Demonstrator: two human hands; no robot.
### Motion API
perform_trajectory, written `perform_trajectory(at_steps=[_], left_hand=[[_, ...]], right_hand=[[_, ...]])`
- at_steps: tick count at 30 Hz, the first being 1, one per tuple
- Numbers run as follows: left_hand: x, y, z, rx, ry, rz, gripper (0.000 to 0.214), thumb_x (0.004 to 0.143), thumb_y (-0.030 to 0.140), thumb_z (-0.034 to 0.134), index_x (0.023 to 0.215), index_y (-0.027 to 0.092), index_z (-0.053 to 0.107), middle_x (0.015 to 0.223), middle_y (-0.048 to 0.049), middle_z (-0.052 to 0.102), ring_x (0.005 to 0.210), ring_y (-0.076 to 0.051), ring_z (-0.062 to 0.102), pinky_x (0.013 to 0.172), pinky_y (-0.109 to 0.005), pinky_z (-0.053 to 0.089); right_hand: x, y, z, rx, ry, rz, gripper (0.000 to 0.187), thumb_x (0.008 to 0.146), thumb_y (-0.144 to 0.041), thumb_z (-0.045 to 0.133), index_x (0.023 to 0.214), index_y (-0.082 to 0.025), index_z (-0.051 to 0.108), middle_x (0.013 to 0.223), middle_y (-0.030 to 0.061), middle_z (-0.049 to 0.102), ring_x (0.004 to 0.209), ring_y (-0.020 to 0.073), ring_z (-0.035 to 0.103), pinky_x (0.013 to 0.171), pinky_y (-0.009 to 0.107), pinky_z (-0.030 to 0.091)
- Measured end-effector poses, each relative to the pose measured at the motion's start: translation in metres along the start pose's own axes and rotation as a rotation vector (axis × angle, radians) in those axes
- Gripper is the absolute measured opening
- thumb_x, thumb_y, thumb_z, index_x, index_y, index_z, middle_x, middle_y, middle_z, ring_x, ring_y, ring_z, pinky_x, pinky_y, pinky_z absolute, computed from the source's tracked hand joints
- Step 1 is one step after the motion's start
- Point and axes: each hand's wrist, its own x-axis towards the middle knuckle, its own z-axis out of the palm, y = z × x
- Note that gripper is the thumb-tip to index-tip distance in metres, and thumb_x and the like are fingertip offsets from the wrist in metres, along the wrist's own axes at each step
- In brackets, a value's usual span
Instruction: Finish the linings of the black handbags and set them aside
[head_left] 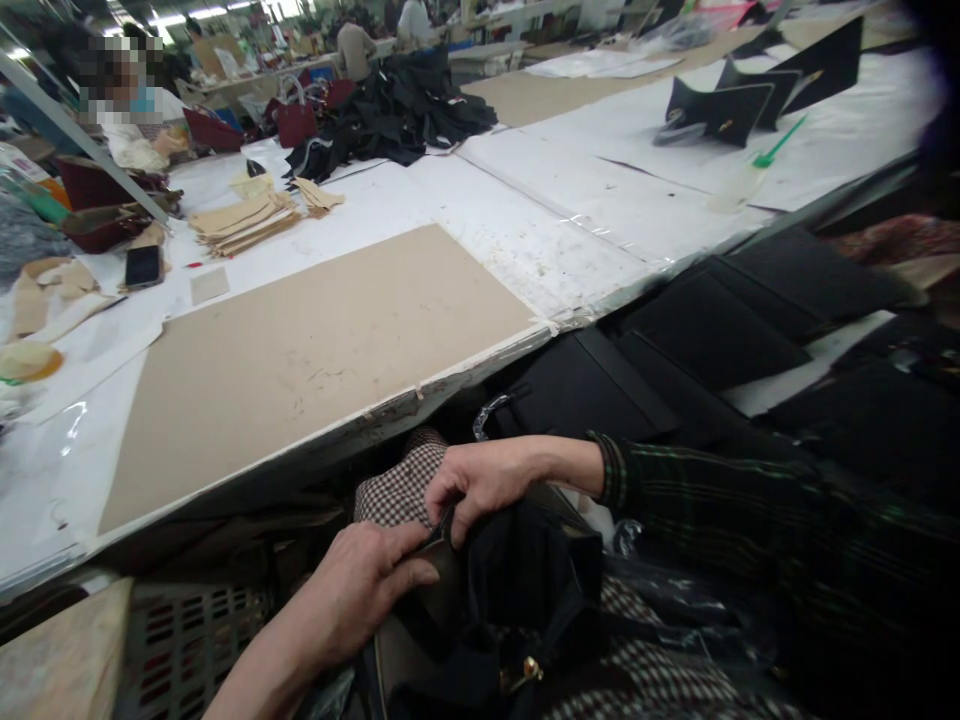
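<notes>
Black bag (536, 560) lies in the person's lap, below the near edge of the desk (390, 205), over a checked cloth (397, 490). Left hand (360, 575) pinches the bag's edge between thumb and fingers; right hand (484, 485) grips the same edge just beside it, fingers curled over. Exact seam hidden by the fingertips. Step looks like working that edge by feel. Best done, I judge, with pinches close together, left steadying while right presses in short lengths, the layers held level so nothing puckers. Gold-coloured fitting (531, 668) hangs near the lap; worth minding, could scratch the black material if dragged.
</notes>
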Motion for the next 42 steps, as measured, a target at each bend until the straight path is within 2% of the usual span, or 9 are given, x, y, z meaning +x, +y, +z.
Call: perform_trajectory(at_steps=[9, 16, 19, 24, 27, 30, 33, 36, 42], left_hand=[[0.002, -0.002, 0.001, -0.170, -0.074, 0.052, 0.023, 0.092, 0.034, 0.057, 0.077, 0.017, 0.061, 0.068, 0.0072, 0.041, 0.065, -0.008, 0.039, 0.060, -0.018, 0.030], [0.003, -0.006, 0.003, -0.348, -0.110, 0.079, 0.020, 0.090, 0.032, 0.060, 0.088, 0.015, 0.071, 0.076, 0.0038, 0.057, 0.072, -0.011, 0.048, 0.068, -0.018, 0.037], [0.005, -0.010, 0.003, -0.396, -0.126, 0.062, 0.022, 0.088, 0.034, 0.062, 0.089, 0.015, 0.073, 0.076, 0.0020, 0.059, 0.075, -0.013, 0.050, 0.070, -0.020, 0.039], [0.005, -0.017, 0.004, -0.452, -0.124, 0.073, 0.024, 0.088, 0.035, 0.063, 0.086, 0.014, 0.073, 0.076, 0.0016, 0.057, 0.077, -0.014, 0.050, 0.073, -0.021, 0.040], [0.004, -0.018, 0.004, -0.447, -0.121, 0.098, 0.021, 0.088, 0.033, 0.063, 0.093, 0.016, 0.074, 0.082, 0.0014, 0.060, 0.082, -0.015, 0.052, 0.079, -0.023, 0.040], [0.003, -0.018, 0.003, -0.452, -0.117, 0.092, 0.019, 0.088, 0.032, 0.063, 0.089, 0.015, 0.072, 0.079, 0.0023, 0.057, 0.081, -0.015, 0.050, 0.077, -0.022, 0.039], [0.001, -0.019, 0.003, -0.443, -0.103, 0.058, 0.019, 0.087, 0.032, 0.064, 0.081, 0.014, 0.068, 0.071, 0.0038, 0.047, 0.074, -0.012, 0.043, 0.069, -0.021, 0.036], [-0.002, -0.018, 0.004, -0.425, -0.084, 0.040, 0.023, 0.087, 0.034, 0.063, 0.075, 0.014, 0.063, 0.068, 0.0043, 0.041, 0.070, -0.011, 0.037, 0.063, -0.021, 0.031], [-0.003, -0.015, 0.006, -0.440, -0.062, 0.041, 0.024, 0.087, 0.035, 0.063, 0.076, 0.014, 0.064, 0.070, 0.0037, 0.045, 0.071, -0.012, 0.040, 0.064, -0.020, 0.033]], right_hand=[[0.001, 0.002, 0.005, 0.179, -0.108, 0.002, 0.022, 0.073, -0.023, 0.075, 0.083, -0.013, 0.058, 0.074, -0.0042, 0.061, 0.070, 0.0096, 0.057, 0.066, 0.019, 0.044], [-0.001, -0.002, 0.011, 0.244, -0.143, 0.021, 0.031, 0.072, -0.027, 0.077, 0.085, -0.016, 0.052, 0.075, -0.0046, 0.061, 0.072, 0.0106, 0.057, 0.068, 0.021, 0.045], [-0.001, -0.001, 0.012, 0.180, -0.133, -0.026, 0.031, 0.074, -0.027, 0.077, 0.088, -0.017, 0.051, 0.078, -0.0049, 0.059, 0.074, 0.0101, 0.055, 0.068, 0.020, 0.042], [-0.003, -0.008, 0.015, 0.015, -0.025, -0.114, 0.031, 0.075, -0.023, 0.076, 0.087, -0.018, 0.048, 0.074, -0.0064, 0.050, 0.071, 0.0087, 0.049, 0.064, 0.018, 0.039], [-0.009, -0.015, 0.016, -0.106, -0.015, -0.137, 0.030, 0.081, -0.022, 0.071, 0.104, -0.017, 0.052, 0.088, -0.0007, 0.061, 0.079, 0.0107, 0.056, 0.071, 0.020, 0.043], [-0.014, -0.020, 0.017, -0.253, -0.025, -0.197, 0.034, 0.087, -0.023, 0.065, 0.118, -0.019, 0.055, 0.101, 0.0040, 0.067, 0.086, 0.0128, 0.063, 0.074, 0.020, 0.044], [-0.018, -0.022, 0.018, -0.406, -0.007, -0.291, 0.026, 0.091, -0.022, 0.057, 0.116, -0.018, 0.059, 0.101, 0.0049, 0.070, 0.086, 0.0132, 0.065, 0.073, 0.020, 0.044], [-0.019, -0.023, 0.019, -0.557, 0.033, -0.310, 0.025, 0.092, -0.023, 0.054, 0.116, -0.018, 0.060, 0.102, 0.0062, 0.071, 0.087, 0.0146, 0.065, 0.072, 0.022, 0.044], [-0.017, -0.025, 0.021, -0.673, 0.046, -0.276, 0.017, 0.093, -0.021, 0.053, 0.108, -0.019, 0.061, 0.096, 0.0052, 0.071, 0.083, 0.0147, 0.064, 0.066, 0.024, 0.041]])
